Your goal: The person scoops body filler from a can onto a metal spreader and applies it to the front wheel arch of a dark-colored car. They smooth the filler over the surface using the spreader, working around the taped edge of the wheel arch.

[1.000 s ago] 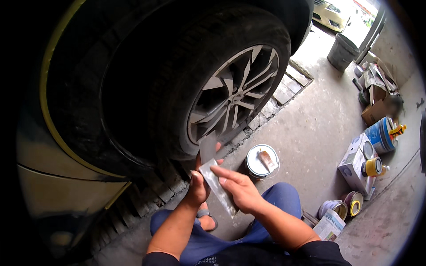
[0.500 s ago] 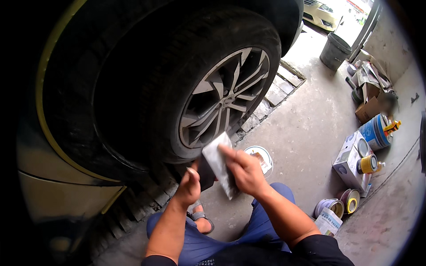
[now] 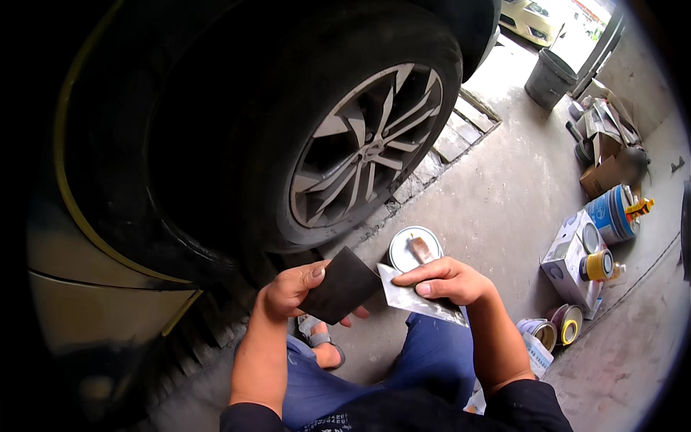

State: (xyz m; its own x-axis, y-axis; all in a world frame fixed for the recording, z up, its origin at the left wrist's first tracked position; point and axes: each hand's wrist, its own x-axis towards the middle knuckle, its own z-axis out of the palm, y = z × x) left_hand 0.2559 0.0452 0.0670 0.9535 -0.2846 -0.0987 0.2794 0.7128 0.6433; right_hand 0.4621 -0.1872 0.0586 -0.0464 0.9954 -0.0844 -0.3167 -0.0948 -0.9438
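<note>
My left hand grips a dark, flat rectangular sheet, with the thumb on its face. In my right hand is a pale, smeared flat piece, like a scraper, held with thumb and forefinger along it. The two pieces are close at their facing edges. Just beyond them a white-lidded can stands on the floor with a brownish-handled tool on its lid. Above my hands is a car's wheel, inside a dark wheel arch with yellow tape along its edge.
Along the right wall stand a boxed item, a blue pail, paint cans and cardboard scraps. A grey bucket and another car are farther back. A slatted channel runs beside the wheel.
My hands have moved apart. The pale piece has turned from upright to nearly level and moved right; the dark sheet now shows its broad face, tilted, in my left hand.
</note>
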